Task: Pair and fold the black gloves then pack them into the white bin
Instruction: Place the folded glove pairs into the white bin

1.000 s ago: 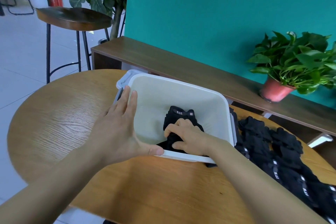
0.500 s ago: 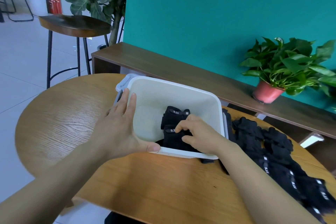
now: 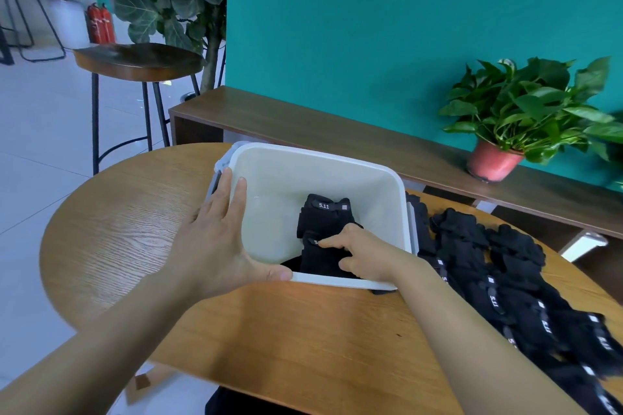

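Black gloves (image 3: 488, 280) lie loose in an overlapping heap on the wooden worktop (image 3: 128, 232), just right of the white bin (image 3: 303, 153) and running toward the near right edge; several show white-lettered wrist tabs. Two folded bundles sit inside the bin, in its right half; the far bundle (image 3: 324, 214) lies with a grey "5.11" label facing up; the near bundle (image 3: 315, 263) lies against the front wall and touches the far one. The right hand (image 3: 365, 254) reaches over the front rim into the bin; its fingers are curled on the near bundle, the forefinger laid across the label and the thumb below, gripping the fabric. The left hand (image 3: 215, 239) is spread flat at the bin's near left corner; its fingers lie straight along the outside of the left wall, the thumb lies along the front rim, and it holds nothing. The bin stands upright at the far side of the worktop. Behind it runs a low wooden shelf (image 3: 337, 135) against a teal wall, carrying a potted plant (image 3: 526, 111); a bar stool (image 3: 138, 59) stands on the floor to the left.
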A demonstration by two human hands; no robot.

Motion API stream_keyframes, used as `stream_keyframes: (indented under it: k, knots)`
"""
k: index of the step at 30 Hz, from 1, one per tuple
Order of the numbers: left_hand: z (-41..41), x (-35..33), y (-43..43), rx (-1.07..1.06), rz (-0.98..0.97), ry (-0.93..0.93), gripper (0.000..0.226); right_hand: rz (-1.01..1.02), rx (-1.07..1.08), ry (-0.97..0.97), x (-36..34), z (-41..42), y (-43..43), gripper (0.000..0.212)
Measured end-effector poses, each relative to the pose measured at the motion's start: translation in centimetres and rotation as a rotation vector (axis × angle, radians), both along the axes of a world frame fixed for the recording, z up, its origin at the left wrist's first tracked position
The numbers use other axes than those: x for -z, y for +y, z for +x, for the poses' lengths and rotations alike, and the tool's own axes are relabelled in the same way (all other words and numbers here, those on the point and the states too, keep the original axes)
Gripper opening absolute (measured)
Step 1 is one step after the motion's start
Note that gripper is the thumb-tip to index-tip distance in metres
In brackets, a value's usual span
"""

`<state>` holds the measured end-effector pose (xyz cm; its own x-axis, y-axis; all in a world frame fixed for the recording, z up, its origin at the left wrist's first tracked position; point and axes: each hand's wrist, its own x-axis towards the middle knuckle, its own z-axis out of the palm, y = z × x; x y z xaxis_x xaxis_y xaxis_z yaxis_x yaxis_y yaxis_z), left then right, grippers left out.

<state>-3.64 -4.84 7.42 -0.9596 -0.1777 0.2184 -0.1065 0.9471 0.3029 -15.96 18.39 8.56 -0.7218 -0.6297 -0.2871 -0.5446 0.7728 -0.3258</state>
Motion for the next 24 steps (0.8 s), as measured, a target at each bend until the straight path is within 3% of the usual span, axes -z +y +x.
stream_keyframes:
  k: [5,10,14,24]
  knots:
    - [-0.2,-0.3,0.1,-0.026,-0.026,-0.025,0.157,-0.094,0.001,0.056,-0.8,0.4,-0.1,0.046]
    - [-0.4,-0.7,0.8,-0.086,0.011,-0.032,0.162,-0.295,0.086,0.239,-1.8,1.2,0.7,0.035]
    - [-0.8,-0.7,1.4,-0.137,0.002,-0.003,0.159,-0.340,0.137,0.343,-2.2,2.3,2.3,0.033]
    - [-1.1,-2.1,2.5,-0.199,0.065,-0.103,0.161,-0.585,0.403,0.597,-0.3,4.7,6.5,0.025]
